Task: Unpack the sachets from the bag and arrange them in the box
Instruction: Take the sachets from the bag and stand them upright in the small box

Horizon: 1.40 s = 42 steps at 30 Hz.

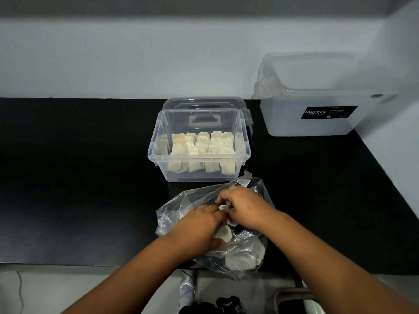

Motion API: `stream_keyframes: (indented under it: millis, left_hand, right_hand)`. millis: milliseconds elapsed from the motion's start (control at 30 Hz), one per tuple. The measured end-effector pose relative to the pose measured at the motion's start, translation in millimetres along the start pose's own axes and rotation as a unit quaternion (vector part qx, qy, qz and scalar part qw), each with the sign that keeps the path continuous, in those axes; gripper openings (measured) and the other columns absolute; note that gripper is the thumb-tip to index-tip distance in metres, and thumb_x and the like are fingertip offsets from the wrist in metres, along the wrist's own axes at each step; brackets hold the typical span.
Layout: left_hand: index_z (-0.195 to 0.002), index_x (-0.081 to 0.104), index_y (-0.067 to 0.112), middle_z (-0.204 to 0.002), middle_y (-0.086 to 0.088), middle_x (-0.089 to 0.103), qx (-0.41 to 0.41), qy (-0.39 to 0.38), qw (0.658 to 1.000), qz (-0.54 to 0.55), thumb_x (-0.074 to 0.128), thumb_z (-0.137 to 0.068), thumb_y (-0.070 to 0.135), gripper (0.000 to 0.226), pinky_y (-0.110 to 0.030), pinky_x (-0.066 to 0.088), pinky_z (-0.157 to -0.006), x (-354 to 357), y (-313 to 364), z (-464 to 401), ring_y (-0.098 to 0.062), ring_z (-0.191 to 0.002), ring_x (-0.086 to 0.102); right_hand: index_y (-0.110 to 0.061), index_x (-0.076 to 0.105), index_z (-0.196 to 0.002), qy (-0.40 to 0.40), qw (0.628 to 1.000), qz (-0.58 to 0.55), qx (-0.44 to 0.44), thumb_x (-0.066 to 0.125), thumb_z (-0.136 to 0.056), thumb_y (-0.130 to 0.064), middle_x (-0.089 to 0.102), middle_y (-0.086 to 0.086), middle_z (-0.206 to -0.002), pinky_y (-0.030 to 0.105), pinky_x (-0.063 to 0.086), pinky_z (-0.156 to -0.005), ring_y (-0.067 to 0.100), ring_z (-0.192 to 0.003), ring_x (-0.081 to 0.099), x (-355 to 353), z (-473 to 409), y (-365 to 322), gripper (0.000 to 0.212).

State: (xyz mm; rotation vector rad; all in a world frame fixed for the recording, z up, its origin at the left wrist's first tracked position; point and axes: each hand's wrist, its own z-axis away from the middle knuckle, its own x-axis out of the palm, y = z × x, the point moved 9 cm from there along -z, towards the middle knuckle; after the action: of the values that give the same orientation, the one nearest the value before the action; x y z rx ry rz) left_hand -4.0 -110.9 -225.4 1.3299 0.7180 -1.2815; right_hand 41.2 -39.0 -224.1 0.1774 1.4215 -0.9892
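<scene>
A clear plastic bag (247, 254) lies crumpled at the front edge of the black counter, with white sachets (243, 260) showing through it. Both hands are inside its mouth. My left hand (199, 225) holds a white sachet (224, 234) between thumb and fingers. My right hand (242, 205) pinches another small white sachet (223, 207) at its fingertips. Behind the bag stands a clear box (199, 155), open, with several cream sachets (201, 146) upright in rows inside.
The box's clear lid (204, 105) with a grey handle leans behind it. A larger frosted container (317, 114) labelled Megabox stands at the back right by the wall. The black counter (79, 177) stretches left. Dark items lie below the counter edge.
</scene>
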Motion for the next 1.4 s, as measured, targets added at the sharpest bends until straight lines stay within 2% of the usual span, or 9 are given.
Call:
stream_keyframes:
  millis: [133,200,500,700,867,1000,1133,1267,1400]
  left_hand:
    - [-0.12,0.053,0.023,-0.12,-0.002,0.055,-0.019,0.005,1.0,-0.02,0.062,-0.084,0.04,0.041,-0.034,0.039,-0.099,6,-1,-6,-0.022,-0.113,0.05]
    - [-0.117,0.054,0.023,-0.118,-0.002,0.057,-0.029,0.012,0.999,-0.007,0.061,-0.085,0.037,0.036,-0.035,0.04,-0.098,8,-2,-8,-0.022,-0.112,0.052]
    - [-0.105,0.061,0.02,-0.103,-0.001,0.057,-0.043,0.027,0.996,0.077,0.063,-0.084,0.026,0.022,-0.023,0.037,-0.076,1,-8,-14,-0.019,-0.096,0.055]
    - [-0.095,0.057,0.02,-0.086,0.006,0.055,-0.057,0.044,0.985,0.157,0.066,-0.083,0.023,0.016,-0.024,0.041,-0.066,-27,-14,-14,-0.014,-0.076,0.053]
    - [-0.091,0.062,0.024,-0.075,0.01,0.06,-0.064,0.058,0.974,0.211,0.073,-0.081,0.03,0.016,-0.029,0.05,-0.067,-70,-20,-10,-0.009,-0.069,0.057]
    - [-0.092,0.066,0.026,-0.076,0.011,0.063,-0.066,0.089,0.969,0.223,0.072,-0.083,0.031,0.012,-0.023,0.048,-0.064,-117,-27,-8,-0.005,-0.07,0.059]
    - [-0.09,0.068,0.022,-0.079,0.003,0.069,-0.06,0.154,0.953,0.255,0.073,-0.081,0.032,0.014,-0.037,0.054,-0.074,-165,-46,-8,-0.018,-0.076,0.065]
    - [-0.087,0.069,0.02,-0.071,0.01,0.069,-0.087,0.208,0.937,0.269,0.074,-0.082,0.026,0.009,-0.031,0.054,-0.068,-194,-75,-15,-0.004,-0.061,0.064]
    - [-0.089,0.067,0.019,-0.076,0.002,0.071,-0.121,0.234,0.93,0.255,0.074,-0.082,0.021,0.01,-0.03,0.056,-0.067,-205,-105,-33,-0.007,-0.062,0.068]
  right_hand:
    - [-0.021,0.069,-0.1,0.003,1.0,-0.002,0.012,0.062,-0.084,-0.013,0.059,0.0,-0.1,0.023,0.04,-0.074,0.016,-0.093,0.056,0,1,4,0.02]
    - [-0.019,0.069,-0.099,0.004,1.0,-0.007,0.015,0.062,-0.085,-0.013,0.058,0.001,-0.099,0.025,0.042,-0.075,0.016,-0.091,0.056,-1,1,5,0.017]
    - [-0.018,0.067,-0.088,0.008,1.0,-0.017,0.017,0.062,-0.088,-0.018,0.059,-0.004,-0.087,0.034,0.052,-0.077,0.016,-0.083,0.061,-7,0,6,0.005]
    - [-0.022,0.064,-0.084,-0.001,1.0,-0.019,0.013,0.064,-0.088,-0.02,0.066,-0.004,-0.081,0.028,0.051,-0.07,0.013,-0.074,0.062,-32,10,3,0.005]
    - [-0.023,0.066,-0.088,0.003,0.999,-0.033,0.001,0.066,-0.088,-0.022,0.064,-0.009,-0.08,0.018,0.049,-0.066,0.005,-0.073,0.061,-71,20,-7,0.001]
    - [-0.021,0.068,-0.087,0.03,0.998,-0.058,-0.021,0.069,-0.087,-0.024,0.066,-0.008,-0.08,0.017,0.05,-0.067,0.001,-0.073,0.062,-113,21,-20,0.003]
    - [-0.022,0.068,-0.086,0.069,0.992,-0.103,-0.034,0.072,-0.085,-0.024,0.065,-0.009,-0.074,0.013,0.044,-0.061,-0.004,-0.061,0.055,-153,5,-23,0.004]
    - [-0.015,0.067,-0.087,0.121,0.982,-0.14,-0.032,0.071,-0.086,-0.018,0.068,-0.002,-0.074,0.022,0.052,-0.064,0.007,-0.064,0.064,-183,-25,-23,0.004]
    - [-0.016,0.064,-0.086,0.115,0.989,-0.09,-0.026,0.067,-0.089,-0.017,0.068,-0.003,-0.07,0.022,0.052,-0.06,0.012,-0.066,0.068,-179,-62,-27,0.004]
